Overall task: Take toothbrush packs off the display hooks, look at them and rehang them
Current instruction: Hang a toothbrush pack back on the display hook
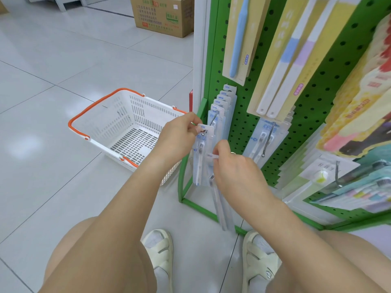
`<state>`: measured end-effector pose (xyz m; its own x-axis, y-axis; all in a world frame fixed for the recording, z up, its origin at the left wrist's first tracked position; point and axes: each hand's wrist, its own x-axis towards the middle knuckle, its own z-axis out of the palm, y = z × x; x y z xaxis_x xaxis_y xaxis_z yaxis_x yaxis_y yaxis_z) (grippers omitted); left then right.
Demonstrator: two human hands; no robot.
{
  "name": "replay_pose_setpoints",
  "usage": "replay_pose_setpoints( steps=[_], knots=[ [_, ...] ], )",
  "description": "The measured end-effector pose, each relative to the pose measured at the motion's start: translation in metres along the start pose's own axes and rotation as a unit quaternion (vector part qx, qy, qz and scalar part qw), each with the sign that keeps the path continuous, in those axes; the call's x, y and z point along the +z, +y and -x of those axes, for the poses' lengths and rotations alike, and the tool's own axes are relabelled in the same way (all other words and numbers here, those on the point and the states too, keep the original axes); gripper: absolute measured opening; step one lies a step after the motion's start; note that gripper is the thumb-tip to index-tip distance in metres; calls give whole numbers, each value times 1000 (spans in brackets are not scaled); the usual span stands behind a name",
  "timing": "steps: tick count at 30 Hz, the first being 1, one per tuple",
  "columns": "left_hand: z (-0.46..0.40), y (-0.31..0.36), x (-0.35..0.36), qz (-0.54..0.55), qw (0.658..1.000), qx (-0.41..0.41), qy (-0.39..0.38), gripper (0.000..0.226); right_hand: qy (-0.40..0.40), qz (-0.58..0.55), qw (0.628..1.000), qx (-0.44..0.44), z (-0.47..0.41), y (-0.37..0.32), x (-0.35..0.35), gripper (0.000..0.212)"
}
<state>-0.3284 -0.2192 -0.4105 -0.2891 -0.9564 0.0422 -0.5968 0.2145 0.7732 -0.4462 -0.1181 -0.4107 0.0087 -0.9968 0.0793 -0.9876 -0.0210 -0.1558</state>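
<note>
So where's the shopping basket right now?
The shopping basket sits on the floor tiles left of the green display rack, just behind the left hand.

The floor [63, 60] is glossy pale tile that mirrors the lights, and on it stand a white slotted plastic basket [129, 132] with smooth orange handles and, by the top edge, a matt brown cardboard box [163, 15]. The rack [239, 127] is green-painted metal pegboard with thin bare shiny wire hooks [212, 120]. The toothbrush packs [203, 159] on the hooks are clear glossy plastic over white card, while the long packs [243, 39] above look like matt pale-yellow card.
</note>
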Motion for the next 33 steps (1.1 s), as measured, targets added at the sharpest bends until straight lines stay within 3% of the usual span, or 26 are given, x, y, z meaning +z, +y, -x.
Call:
replay_pose_setpoints(
  steps=[2,4,8,11,15,20,23,29,33],
  knots=[
    [3,0,-1,31,999,-17,-8,6,47,-84,995,-24,2,3,-1,15],
    [7,2,-5,104,994,-45,-3,18,102,-204,973,-32,5,4,-3,14],
    [24,14,-27,244,965,-41,82,21,155,-455,876,35,5,1,-10,5],
    [40,25,-33,294,955,-45,15,16,166,-582,792,85,0,1,-16,7],
    [49,32,-27,289,950,-71,-99,24,163,-643,740,112,-5,3,-19,8],
    [52,28,-28,304,944,-39,-124,11,162,-659,724,124,-9,4,-18,12],
    [51,27,-29,330,937,-45,-106,10,115,-679,715,125,-9,3,-19,16],
    [42,23,-33,417,906,-55,37,10,-57,-623,774,98,-10,-1,-6,39],
    [41,24,-35,422,903,-63,47,12,-32,-622,778,80,-9,-5,-4,15]
  ],
)
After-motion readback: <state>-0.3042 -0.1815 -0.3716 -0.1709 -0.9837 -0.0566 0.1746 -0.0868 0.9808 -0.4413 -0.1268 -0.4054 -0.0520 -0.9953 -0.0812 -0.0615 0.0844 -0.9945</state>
